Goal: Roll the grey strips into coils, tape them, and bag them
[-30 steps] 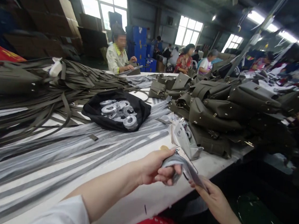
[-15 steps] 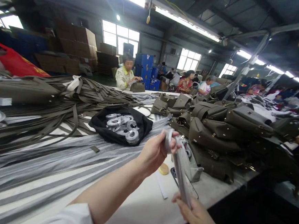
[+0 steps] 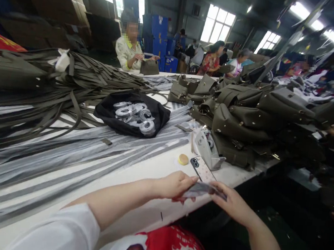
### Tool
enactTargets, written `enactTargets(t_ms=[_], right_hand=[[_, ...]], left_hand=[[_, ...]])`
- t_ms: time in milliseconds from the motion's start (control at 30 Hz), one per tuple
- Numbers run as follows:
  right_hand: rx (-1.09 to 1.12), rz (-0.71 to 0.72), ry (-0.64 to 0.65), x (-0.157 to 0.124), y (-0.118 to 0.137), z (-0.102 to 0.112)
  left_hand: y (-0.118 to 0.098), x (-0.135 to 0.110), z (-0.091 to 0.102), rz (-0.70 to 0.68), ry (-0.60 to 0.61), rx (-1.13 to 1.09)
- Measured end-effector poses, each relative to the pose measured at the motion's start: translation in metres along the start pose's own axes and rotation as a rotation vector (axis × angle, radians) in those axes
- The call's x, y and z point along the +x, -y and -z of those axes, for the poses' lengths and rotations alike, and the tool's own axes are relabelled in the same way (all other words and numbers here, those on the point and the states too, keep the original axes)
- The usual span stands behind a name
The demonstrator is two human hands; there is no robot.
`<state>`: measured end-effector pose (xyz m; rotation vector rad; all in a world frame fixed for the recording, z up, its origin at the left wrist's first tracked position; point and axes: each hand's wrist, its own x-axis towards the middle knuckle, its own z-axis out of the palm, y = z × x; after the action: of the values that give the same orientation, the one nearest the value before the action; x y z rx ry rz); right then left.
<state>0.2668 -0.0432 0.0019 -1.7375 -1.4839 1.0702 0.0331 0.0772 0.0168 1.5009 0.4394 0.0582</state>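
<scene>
My left hand [image 3: 175, 185] and my right hand [image 3: 231, 203] hold a short grey strap piece [image 3: 201, 189] between them, low over the white table's [image 3: 163, 167] near edge. Both hands pinch it, one at each end. Just beyond the hands lie a phone [image 3: 202, 169] in a pale case and a small round yellow object [image 3: 183, 159]. Long grey strips [image 3: 74, 160] run across the table to the left of my left arm.
A black bag [image 3: 133, 116] holds rolls of grey tape. Olive straps [image 3: 57, 89] are heaped at the left, olive handbags [image 3: 243, 111] at the right. A small grey device [image 3: 207, 147] sits by the bags. Other people sit working at the far end.
Half a second ago my left hand held the strap raised and hanging upright; now both hands hold it low and level near the table edge. The view has tilted down.
</scene>
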Motion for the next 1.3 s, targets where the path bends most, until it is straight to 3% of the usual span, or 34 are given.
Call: enactTargets(t_ms=[67,100,233,267,300,367,433,500,567,633,667,733,833,900,967,1067,1133,1233,1300], right_hand=[[0.069,0.021,0.084,-0.001,-0.002,-0.017],[0.071,0.014,0.053,-0.001,-0.005,-0.023],[0.018,-0.018,-0.407,0.008,-0.022,-0.030],[0.024,-0.014,-0.467,0.012,-0.026,-0.030],[0.035,-0.008,-0.469,0.014,-0.027,-0.032],[0.065,0.017,-0.294,0.017,-0.024,-0.041],[0.096,0.078,-0.017,0.011,-0.011,-0.058],[0.142,0.176,0.194,-0.002,0.008,-0.075],[0.196,0.255,0.223,-0.021,0.029,-0.081],[0.252,0.281,0.115,-0.038,0.045,-0.072],[0.282,0.275,0.038,-0.044,0.049,-0.060],[0.324,0.238,-0.140,-0.046,0.049,-0.030],[0.186,0.080,-0.328,-0.033,0.031,0.014],[-0.024,-0.016,-0.304,-0.022,0.017,0.028],[-0.116,-0.042,-0.221,-0.014,0.007,0.025],[0.052,-0.054,-0.024,-0.014,0.002,0.004],[0.194,-0.076,0.068,-0.018,-0.001,-0.009],[0.204,-0.091,-0.033,-0.021,-0.007,-0.015],[0.119,-0.095,-0.132,-0.021,-0.011,-0.016]], left_hand=[[-0.012,0.003,0.007,0.039,0.073,-0.373],[-0.019,0.005,0.014,0.032,0.088,-0.532],[-0.055,0.006,0.053,-0.143,0.047,-0.970],[-0.065,0.005,0.061,-0.220,0.024,-1.038],[-0.073,0.005,0.067,-0.303,-0.004,-1.089],[-0.086,0.008,0.074,-0.464,-0.082,-1.131],[-0.090,0.020,0.075,-0.610,-0.222,-1.087],[-0.085,0.036,0.074,-0.736,-0.447,-0.925],[-0.071,0.052,0.069,-0.799,-0.711,-0.603],[-0.052,0.060,0.059,-0.754,-0.873,-0.170],[-0.042,0.060,0.053,-0.700,-0.860,0.050],[-0.025,0.054,0.037,-0.587,-0.663,0.402],[-0.010,0.037,0.016,-0.421,-0.322,0.575],[-0.007,0.029,0.009,-0.263,-0.210,0.412],[-0.008,0.027,0.007,-0.097,-0.076,0.101],[-0.011,0.034,0.014,0.073,0.130,-0.342],[-0.013,0.038,0.024,0.154,0.187,-0.531],[-0.017,0.039,0.041,0.222,0.201,-0.743],[-0.022,0.037,0.054,0.194,0.166,-0.867]])
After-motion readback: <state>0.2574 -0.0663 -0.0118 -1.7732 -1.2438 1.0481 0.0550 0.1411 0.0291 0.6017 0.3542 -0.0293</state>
